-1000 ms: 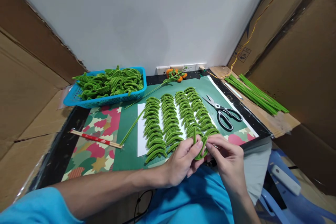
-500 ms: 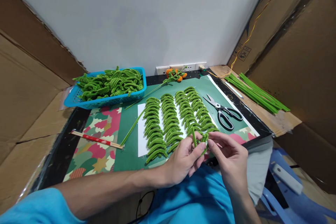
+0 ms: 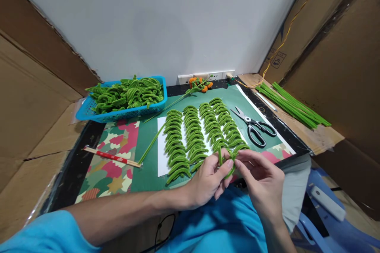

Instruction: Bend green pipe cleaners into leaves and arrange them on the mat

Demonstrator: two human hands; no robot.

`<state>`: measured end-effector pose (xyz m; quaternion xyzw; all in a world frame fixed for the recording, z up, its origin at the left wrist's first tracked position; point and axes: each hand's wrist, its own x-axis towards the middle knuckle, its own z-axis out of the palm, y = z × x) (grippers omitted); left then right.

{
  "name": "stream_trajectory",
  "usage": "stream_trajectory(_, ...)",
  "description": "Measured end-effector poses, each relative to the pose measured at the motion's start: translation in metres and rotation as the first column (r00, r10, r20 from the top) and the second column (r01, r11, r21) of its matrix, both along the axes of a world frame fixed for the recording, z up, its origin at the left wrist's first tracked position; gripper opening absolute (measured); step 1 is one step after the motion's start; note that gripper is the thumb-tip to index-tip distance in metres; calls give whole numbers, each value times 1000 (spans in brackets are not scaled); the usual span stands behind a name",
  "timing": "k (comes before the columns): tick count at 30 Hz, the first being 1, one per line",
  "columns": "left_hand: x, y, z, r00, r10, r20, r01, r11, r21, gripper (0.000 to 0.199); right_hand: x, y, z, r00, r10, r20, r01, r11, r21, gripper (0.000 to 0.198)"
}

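Low at the front edge of the table, my left hand [image 3: 212, 176] is closed round a green pipe cleaner [image 3: 220, 156], one end of it poking up above the fingers. My right hand [image 3: 261, 178] pinches the same bent piece between thumb and forefinger, close by the left thumb. Fingers hide much of its shape. Just beyond the hands, curved green pipe-cleaner pieces [image 3: 194, 130] lie in several columns on a white sheet [image 3: 162, 146]. A single straight green pipe cleaner [image 3: 152, 144] rests at the sheet's left edge.
A blue basket [image 3: 118, 116] heaped with green pieces stands back left. Wooden chopsticks in a red wrapper [image 3: 113, 157] lie left. Black-handled scissors [image 3: 253, 126] lie right. An orange-flowered stem [image 3: 200, 84] rests at the back. Straight green pipe cleaners [image 3: 293, 104] lie on cardboard far right.
The view has shifted slightly. Both hands stay together on the green pipe cleaner, and the right fingers have moved a little on the bent piece.
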<state>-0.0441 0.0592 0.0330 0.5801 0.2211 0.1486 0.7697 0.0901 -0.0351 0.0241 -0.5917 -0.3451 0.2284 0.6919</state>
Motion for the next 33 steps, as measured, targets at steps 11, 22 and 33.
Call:
stream_trajectory(11,1,2,-4,999,-35,26,36,998,-58,37,1,6,5,999,50,22,-51,997,60,11)
stream_trajectory(22,1,0,-11,987,129,92,-119,987,-105,36,-1,6,2,999,31,23,-32,999,39,14)
stream_trajectory(33,3,2,-11,992,70,102,-67,997,-33,33,0,4,3,1000,20,-20,-19,1000,10,14)
